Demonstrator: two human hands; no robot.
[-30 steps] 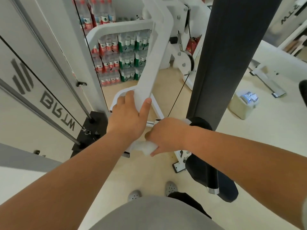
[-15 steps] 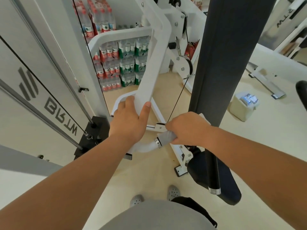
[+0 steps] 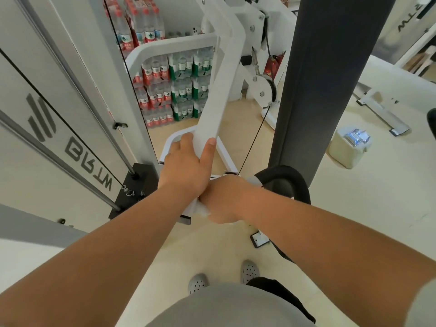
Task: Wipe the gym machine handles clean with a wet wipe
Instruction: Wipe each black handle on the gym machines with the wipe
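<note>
A flat white machine arm (image 3: 215, 90) slopes down toward me, and my left hand (image 3: 188, 166) grips its lower end, thumb on the right edge. Right beside it, my right hand (image 3: 224, 199) is closed around the handle below the arm's end, with a crumpled white wet wipe (image 3: 203, 210) showing under the fingers. The handle itself is almost wholly covered by that hand; only a grey end piece (image 3: 254, 180) peeks out at its right.
A tall dark padded column (image 3: 325, 67) rises just right of my hands, with a black seat pad (image 3: 283, 185) at its base. Weight-stack guide rods (image 3: 82, 95) and cable run at left. Stacked water bottle packs (image 3: 174, 90) stand behind. A white bin (image 3: 349, 147) sits on the floor at right.
My right hand slid with the wipe out to the right along the handle, then back left until it sits against my left hand. The left hand kept its grip on the arm.
</note>
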